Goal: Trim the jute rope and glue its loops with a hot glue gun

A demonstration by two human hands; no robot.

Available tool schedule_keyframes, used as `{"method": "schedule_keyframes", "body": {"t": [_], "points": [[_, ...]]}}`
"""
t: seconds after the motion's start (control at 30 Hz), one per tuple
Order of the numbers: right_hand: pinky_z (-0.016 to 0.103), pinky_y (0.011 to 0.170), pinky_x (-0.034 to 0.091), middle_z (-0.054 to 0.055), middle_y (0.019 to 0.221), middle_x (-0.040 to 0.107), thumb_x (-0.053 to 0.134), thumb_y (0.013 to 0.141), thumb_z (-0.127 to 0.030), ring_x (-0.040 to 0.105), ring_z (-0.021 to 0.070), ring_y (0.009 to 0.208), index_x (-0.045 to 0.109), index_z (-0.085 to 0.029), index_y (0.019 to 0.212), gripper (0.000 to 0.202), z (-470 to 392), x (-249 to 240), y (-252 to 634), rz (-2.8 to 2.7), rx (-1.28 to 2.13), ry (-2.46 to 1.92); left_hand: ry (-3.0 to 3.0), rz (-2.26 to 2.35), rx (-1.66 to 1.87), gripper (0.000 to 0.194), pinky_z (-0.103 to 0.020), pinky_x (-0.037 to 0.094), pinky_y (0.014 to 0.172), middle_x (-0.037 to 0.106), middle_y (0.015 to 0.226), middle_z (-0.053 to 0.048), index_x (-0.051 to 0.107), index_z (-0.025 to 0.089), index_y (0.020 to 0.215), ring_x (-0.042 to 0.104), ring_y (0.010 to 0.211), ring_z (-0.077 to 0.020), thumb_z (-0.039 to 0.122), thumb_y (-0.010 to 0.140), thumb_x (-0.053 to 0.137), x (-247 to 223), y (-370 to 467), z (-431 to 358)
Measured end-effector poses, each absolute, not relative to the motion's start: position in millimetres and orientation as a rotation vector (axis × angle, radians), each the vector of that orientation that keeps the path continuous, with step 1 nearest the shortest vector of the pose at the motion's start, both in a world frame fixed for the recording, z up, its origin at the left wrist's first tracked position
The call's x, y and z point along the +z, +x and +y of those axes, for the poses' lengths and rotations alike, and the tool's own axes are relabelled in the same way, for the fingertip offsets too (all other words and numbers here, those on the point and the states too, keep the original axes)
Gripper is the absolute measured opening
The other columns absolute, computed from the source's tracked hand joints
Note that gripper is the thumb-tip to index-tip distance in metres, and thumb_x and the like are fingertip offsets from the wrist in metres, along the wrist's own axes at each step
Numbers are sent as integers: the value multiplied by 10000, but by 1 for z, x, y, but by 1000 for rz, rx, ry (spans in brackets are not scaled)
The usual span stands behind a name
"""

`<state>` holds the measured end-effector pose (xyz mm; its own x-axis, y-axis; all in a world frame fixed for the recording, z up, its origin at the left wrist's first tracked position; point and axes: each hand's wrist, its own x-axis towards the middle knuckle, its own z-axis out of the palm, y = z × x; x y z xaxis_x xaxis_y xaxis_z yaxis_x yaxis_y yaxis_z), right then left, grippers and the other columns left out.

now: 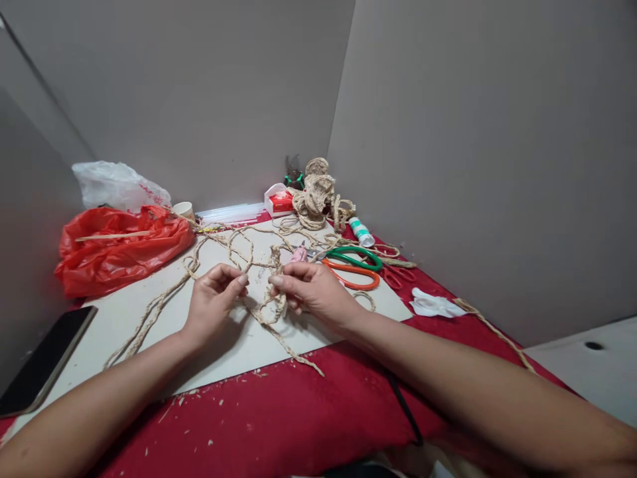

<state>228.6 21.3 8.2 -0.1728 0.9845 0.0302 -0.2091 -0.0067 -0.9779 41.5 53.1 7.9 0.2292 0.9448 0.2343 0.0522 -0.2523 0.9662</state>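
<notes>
A length of tan braided straw cord (291, 348) runs between my hands, and its loose end trails toward the front of the white board (219, 365). My left hand (213, 302) is closed, pinching the cord between thumb and fingers. Opposite it, my right hand (313, 292) pinches a knotted, looped part (275, 259) of the same kind of cord. The cord passes behind my fingers, so its exact path there is hidden. Just beyond my right hand lie scissors (354, 257) with one green and one orange handle.
A red plastic bag (119, 252) and a dark phone (47, 358) lie at the left. Coiled cord (316, 196), a red-and-white box (279, 200) and green-handled pliers (293, 174) stand at the back. White tissue (432, 303) sits right, on red cloth (259, 425) with scattered straw bits.
</notes>
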Motion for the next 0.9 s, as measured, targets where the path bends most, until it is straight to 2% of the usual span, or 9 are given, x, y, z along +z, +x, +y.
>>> {"method": "schedule_keyframes", "body": {"t": [0.27,0.43,0.57,0.63,0.7,0.77,0.83,0.9], "points": [[169,380,323,-2,660,648,789,641,-470,414,32,428,623,-131,700,382,22,6,224,-1231,1387,-889,1572,985,1145,311,-241,414,576,582,621,6,579,158,685,513,539,-102,431,819,643,9,39,50],[168,386,338,9,683,657,774,643,-516,426,33,433,589,-137,687,424,22,3,222,-1247,1390,-925,1658,1013,1118,433,-226,353,513,479,490,34,514,174,574,428,470,-91,499,852,583,9,37,28],[166,384,336,-16,655,634,817,574,-506,444,33,426,557,-152,671,450,19,5,220,-1148,1428,-949,1649,1040,1088,552,-236,288,420,393,384,40,430,194,479,342,371,-82,593,853,508,2,45,17],[168,392,348,-43,598,586,850,530,-471,456,38,426,550,-156,659,453,18,7,220,-1093,1430,-945,1630,1045,1126,560,-235,303,426,396,382,35,413,193,466,350,375,-79,585,854,512,2,50,15],[173,397,360,-61,546,542,864,512,-450,463,46,423,533,-163,639,457,17,8,220,-1071,1406,-923,1606,1026,1205,454,-226,378,493,477,481,33,476,181,562,432,456,-84,537,807,613,5,55,14],[179,395,367,-64,521,527,857,525,-463,466,52,416,516,-169,625,461,15,9,220,-1079,1356,-895,1556,958,1268,332,-228,448,598,578,664,19,547,178,760,534,598,-101,461,737,720,9,60,10],[188,388,378,-57,507,535,843,542,-489,476,64,411,501,-177,608,468,13,10,220,-1105,1303,-881,1502,884,1252,386,-246,483,697,639,843,-15,555,184,956,606,746,-128,389,706,765,14,65,3],[200,383,395,-53,487,534,836,542,-510,492,79,411,483,-185,583,481,12,11,219,-1132,1261,-875,1481,844,1179,442,-273,492,773,668,926,-47,535,184,1067,645,837,-155,347,725,762,18,70,-4]]}}
